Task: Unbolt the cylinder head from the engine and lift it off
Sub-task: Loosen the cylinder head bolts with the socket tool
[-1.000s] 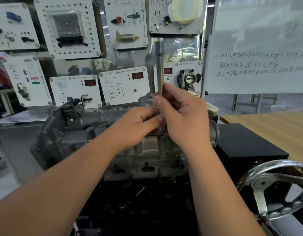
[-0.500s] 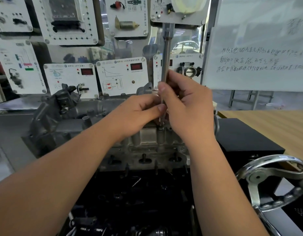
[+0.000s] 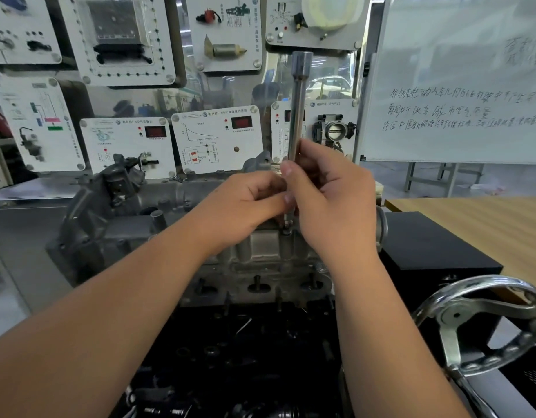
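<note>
Above the cylinder head (image 3: 260, 251), the extension bar (image 3: 297, 110) stands upright as before (lower tip at a bolt (image 3: 287, 230)); left hand (image 3: 245, 203) and right hand (image 3: 333, 200) still pinch it together.

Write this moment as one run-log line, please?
step: unbolting | left hand: pinches extension bar | right hand: grips bar | bar: upright, tip on bolt | cylinder head: on engine

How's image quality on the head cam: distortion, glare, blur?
Head view: wide-angle bowing at the edges, the whiteboard frame leans; soft glare washes its writing; both hands and the extension bar are fairly sharp; the engine bay below the cylinder head is too dark to read.
</note>
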The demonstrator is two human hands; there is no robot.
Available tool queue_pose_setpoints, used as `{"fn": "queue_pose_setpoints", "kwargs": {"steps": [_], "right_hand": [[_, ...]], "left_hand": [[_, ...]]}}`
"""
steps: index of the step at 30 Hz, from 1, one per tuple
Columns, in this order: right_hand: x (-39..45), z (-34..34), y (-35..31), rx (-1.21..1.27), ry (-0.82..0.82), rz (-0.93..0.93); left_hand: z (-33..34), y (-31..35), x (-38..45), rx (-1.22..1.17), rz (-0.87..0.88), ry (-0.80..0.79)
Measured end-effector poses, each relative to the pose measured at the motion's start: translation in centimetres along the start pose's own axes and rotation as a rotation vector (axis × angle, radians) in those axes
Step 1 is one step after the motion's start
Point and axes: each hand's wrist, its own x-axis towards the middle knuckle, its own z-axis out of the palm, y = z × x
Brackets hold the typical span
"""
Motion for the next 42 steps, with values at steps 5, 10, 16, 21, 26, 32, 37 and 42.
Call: {"fn": "queue_pose_setpoints", "kwargs": {"steps": [5,10,16,21,26,32,37,42], "right_hand": [[0.14,-0.30,0.40,0.047,-0.060,0.010],[-0.03,0.36,0.07,0.067,-0.026,-0.019],[0.31,0.10,0.32,0.057,-0.096,-0.007],[0.19,0.14,-0.10,0.111,-0.064,0.004],[0.27,0.21,0.20,0.056,-0.035,0.000],[0.32,-0.32,0.12,0.047,-0.098,-0.005],[0.30,0.01,0.16,0.101,-0.074,0.025],[0.26,0.04,0.37,0.068,-0.072,-0.012]], "left_hand": [[-0.32,-0.17,0.09,-0.013,-0.033,-0.044],[-0.23,-0.15,0.14,0.050,-0.001,-0.032],[-0.31,-0.35,0.13,-0.024,-0.040,-0.038],[-0.20,-0.22,0.13,0.060,-0.002,-0.015],[-0.03,-0.27,0.22,0.075,0.015,0.010],[-0.25,-0.58,0.37,-0.121,-0.015,-0.052],[-0.12,-0.50,0.33,-0.021,0.032,-0.030],[-0.09,-0.30,0.27,-0.028,-0.025,0.001]]}}
